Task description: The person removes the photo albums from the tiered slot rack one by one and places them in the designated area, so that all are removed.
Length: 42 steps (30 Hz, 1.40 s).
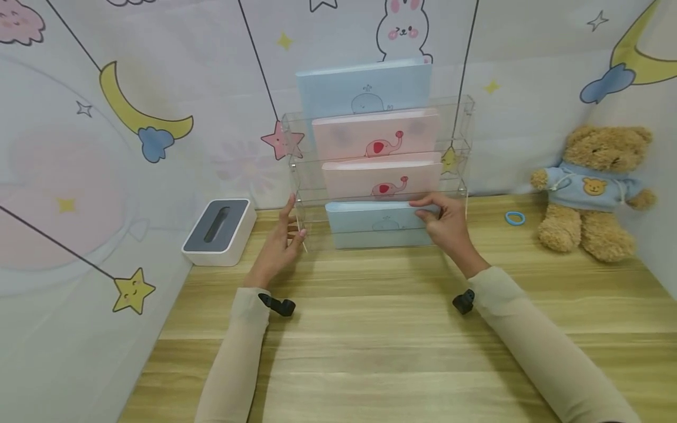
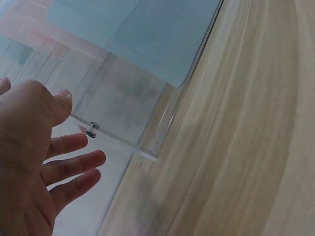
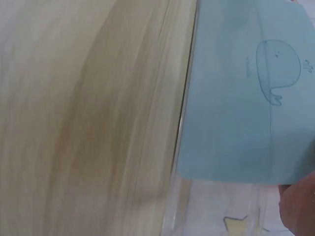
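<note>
One firm-looking pinch by the right hand (image 1: 446, 226), thumb and forefinger nearly together on the upper edge of the front blue folder (image 1: 365, 226), close to its right corner. Just left of that pinch, a whale outline on the cover; around the folder, the lowest tier of a clear rack (image 1: 316, 235). Behind and above the pinch, tier by tier: a lower pink folder (image 1: 349, 182) with an elephant print, an upper pink folder (image 1: 338, 135) printed alike, and a taller rear blue folder (image 1: 328, 88). Across from the pinch, at the rack's left side, the left hand (image 1: 280, 241), loosely spread, thumb by the clear edge, fingers along the outside; firmness of contact impossible to tell. Below both hands, a wood-grain tabletop (image 1: 359, 341). Just outside the left hand, a white box (image 1: 240, 235) with a slotted grey top. Out to the right of the pinch, a blue ring (image 1: 515, 224), then a seated teddy bear (image 1: 592, 185). Beyond everything, a wall cloth (image 1: 211, 59) with moons and stars.
</note>
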Tool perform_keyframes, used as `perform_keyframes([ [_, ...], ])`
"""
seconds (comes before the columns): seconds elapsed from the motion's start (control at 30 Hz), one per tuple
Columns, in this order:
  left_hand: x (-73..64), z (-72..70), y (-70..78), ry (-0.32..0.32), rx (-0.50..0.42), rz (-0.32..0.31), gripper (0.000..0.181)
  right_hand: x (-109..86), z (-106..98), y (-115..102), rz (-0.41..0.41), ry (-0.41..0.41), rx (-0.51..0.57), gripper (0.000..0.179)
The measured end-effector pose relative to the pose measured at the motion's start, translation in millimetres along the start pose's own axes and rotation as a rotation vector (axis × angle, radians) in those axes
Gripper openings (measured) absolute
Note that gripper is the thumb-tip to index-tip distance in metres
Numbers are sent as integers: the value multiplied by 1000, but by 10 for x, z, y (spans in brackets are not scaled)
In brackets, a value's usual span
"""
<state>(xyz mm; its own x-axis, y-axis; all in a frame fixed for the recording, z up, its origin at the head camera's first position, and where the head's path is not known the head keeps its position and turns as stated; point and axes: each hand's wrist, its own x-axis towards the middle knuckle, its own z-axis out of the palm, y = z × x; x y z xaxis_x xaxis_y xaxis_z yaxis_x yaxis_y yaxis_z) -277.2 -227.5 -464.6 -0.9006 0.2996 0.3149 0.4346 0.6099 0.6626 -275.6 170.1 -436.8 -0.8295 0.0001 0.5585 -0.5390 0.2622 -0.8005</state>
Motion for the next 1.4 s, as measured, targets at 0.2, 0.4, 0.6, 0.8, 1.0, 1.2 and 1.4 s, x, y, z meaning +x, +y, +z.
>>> perform_keyframes([
  [0.2,-2,11,-30,55,3,50,83,-28,48,4,-3,13,49,15],
  [0.4,12,26,-34,43,4,51,75,-55,86,-7,-37,75,107,16],
  [0.6,24,35,-20,11,-2,23,74,-58,140,-9,-59,164,124,17],
  [0.8,26,-6,-32,-12,-18,26,77,-27,173,-20,-38,204,147,17],
  [1.0,26,-31,-28,-41,-31,36,74,-8,209,-45,-24,261,128,19],
  [1.2,25,-39,-22,-51,-25,9,74,34,219,-110,-55,283,107,19],
  [1.4,20,-48,-26,-54,-1,9,74,89,207,-200,-50,308,103,16],
])
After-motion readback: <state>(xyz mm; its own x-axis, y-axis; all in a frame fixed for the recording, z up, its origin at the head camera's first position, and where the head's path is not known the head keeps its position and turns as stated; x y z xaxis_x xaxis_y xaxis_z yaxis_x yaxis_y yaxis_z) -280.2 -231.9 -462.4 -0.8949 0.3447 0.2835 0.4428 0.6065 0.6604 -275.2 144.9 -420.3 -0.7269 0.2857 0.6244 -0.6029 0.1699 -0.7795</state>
